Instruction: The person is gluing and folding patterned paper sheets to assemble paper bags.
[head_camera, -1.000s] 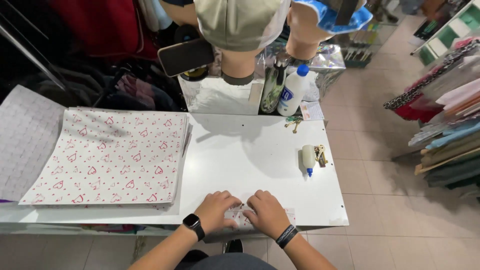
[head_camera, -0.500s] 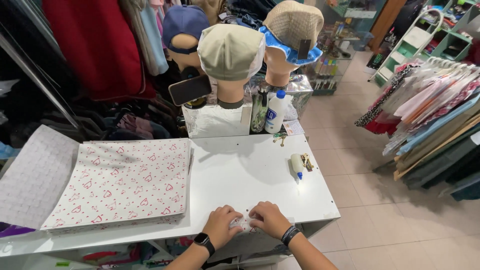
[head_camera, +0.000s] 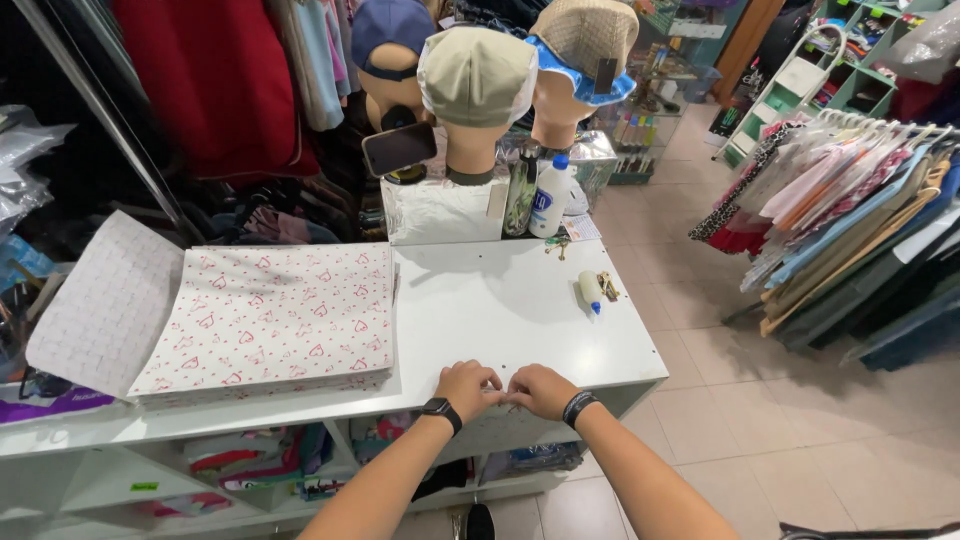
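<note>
Counter (head_camera: 480, 300): white, and the biggest thing I am working over; its near edge runs just under my hands, its right corner juts into the tiled aisle.
Stack of sheets (head_camera: 270, 320): pink heart-print paper covering the left half of the counter, squared to the near edge, with a paler sheet (head_camera: 105, 300) hanging off the far left.
Display heads with caps (head_camera: 478, 90): three of them past the far edge of the counter, well apart from my hands.
White bottle (head_camera: 549, 200): upright at the far edge, beside a dark tall item.
Glue tube (head_camera: 591, 292): lying near the right edge with a small gold bit just beside it.
Left hand (head_camera: 466, 388): at the near edge, fingers curled and pinched together on a small pale piece (head_camera: 503, 397); watch on the wrist.
Right hand (head_camera: 541, 390): touching the left, fingers likewise closed on the same small piece; dark band on the wrist.
Small pale piece: at the near edge of the counter, right of centre, mostly hidden between my fingertips; I cannot tell what it is.
Step in hand: I judge it to be fine pinching or folding of that piece with both hands.
Next move: I would say it calls for steady fingertip pressure and keeping the piece on the counter, not past the lip.
Open room: the bare middle and right of the counter give space to slide forward; the sheet stack limits the left, the drop to the floor limits the near side.
</note>
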